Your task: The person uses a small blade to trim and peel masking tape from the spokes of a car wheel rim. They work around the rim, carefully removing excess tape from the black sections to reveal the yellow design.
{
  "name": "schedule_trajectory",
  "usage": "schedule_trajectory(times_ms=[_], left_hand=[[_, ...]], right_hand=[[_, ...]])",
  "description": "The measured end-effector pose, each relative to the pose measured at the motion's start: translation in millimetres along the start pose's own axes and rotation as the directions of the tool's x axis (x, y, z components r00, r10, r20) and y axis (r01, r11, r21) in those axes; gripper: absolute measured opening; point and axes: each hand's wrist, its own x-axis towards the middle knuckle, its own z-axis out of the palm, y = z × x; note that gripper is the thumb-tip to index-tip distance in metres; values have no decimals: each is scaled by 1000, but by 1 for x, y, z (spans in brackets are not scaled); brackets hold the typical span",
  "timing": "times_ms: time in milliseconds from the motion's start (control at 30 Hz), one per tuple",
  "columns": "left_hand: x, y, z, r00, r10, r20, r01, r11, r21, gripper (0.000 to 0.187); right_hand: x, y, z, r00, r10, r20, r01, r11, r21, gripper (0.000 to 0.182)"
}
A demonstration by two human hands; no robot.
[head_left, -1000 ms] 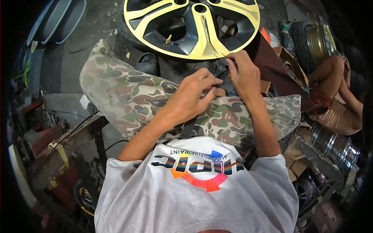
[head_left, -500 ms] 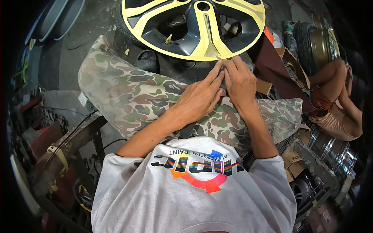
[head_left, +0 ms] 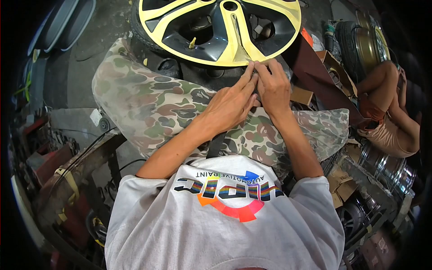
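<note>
A wheel rim [head_left: 220, 62] with yellow faces and black recesses lies at the top of the view. On its nearest spoke [head_left: 240, 49] is a dull, bare-looking patch with a narrow slit above it. My left hand [head_left: 229, 103] reaches up to the rim's near edge, its index fingertip beside that patch. My right hand [head_left: 273, 85] is there too, thumb and fingers pinched together at the same edge. A small thin point shows at the fingertips, too small to name. The two hands touch or nearly touch, and the fingers hide what lies between them.
My camouflage-covered legs [head_left: 153, 99] flank the rim. At right, another person's bent leg [head_left: 380, 83] is near a gold-coloured wheel [head_left: 366, 42] and an open cardboard box [head_left: 335, 72]. A metal frame [head_left: 85, 157] stands at left, and grey curved panels [head_left: 67, 27] lie upper left.
The rim and both hands appear slightly higher and further left in view, along with the surroundings. The fingers remain together at the rim's near edge.
</note>
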Motion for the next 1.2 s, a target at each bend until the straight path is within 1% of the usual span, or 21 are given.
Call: schedule_trajectory(times_ms=[33,67,167,267,333,467,533,667,733,767,833,933,1067,1200], left_hand=[[0,0,-2,1000,23,-10,-22,1000,16,50],[-2,1,-4,1000,21,-16,-21,1000,19,50],[-4,6,-6,999,-19,32,18,1000,24,49],[-6,2,-5,1000,0,1,0,999,44,49],[-5,-1,-5,1000,7,8,-7,999,42,49],[-3,-5,-6,1000,-3,19,2,1000,20,52],[0,-6,-6,1000,8,7,-9,999,31,53],[3,-8,-5,999,42,-21,-41,999,35,54],[2,-3,-6,1000,-1,0,1,1000,30,55],[0,-2,-7,1000,0,-4,1,999,35,55],[-5,3,-7,1000,4,15,-5,998,59,53],[-7,4,-5,1000,25,-6,-24,997,69,51],[-4,1,-5,1000,17,7,-17,997,72,51],[-2,-1,-6,1000,14,18,-15,998,56,55]], right_hand=[[1,-2,-1,999,33,0,-33,999,30,23],[1,-5,-2,1000,27,-1,-27,999,33,23],[-1,-11,-7,997,73,15,-74,996,53,23],[-2,-15,-7,993,110,35,-113,992,65,24],[-1,-16,-7,986,145,88,-150,987,52,24],[1,-18,-7,983,139,121,-142,990,15,24],[2,-16,-2,992,99,81,-96,995,-34,26],[1,-11,1,994,91,64,-91,996,-4,28],[-1,-9,2,992,118,45,-120,991,60,27],[-1,-11,1,993,114,41,-117,991,63,27],[-4,-17,-6,987,153,54,-158,983,90,25],[-5,-18,-8,984,172,56,-176,982,71,24],[-3,-17,-7,982,182,43,-185,981,57,23],[-2,-18,-7,980,184,73,-188,982,37,22]])
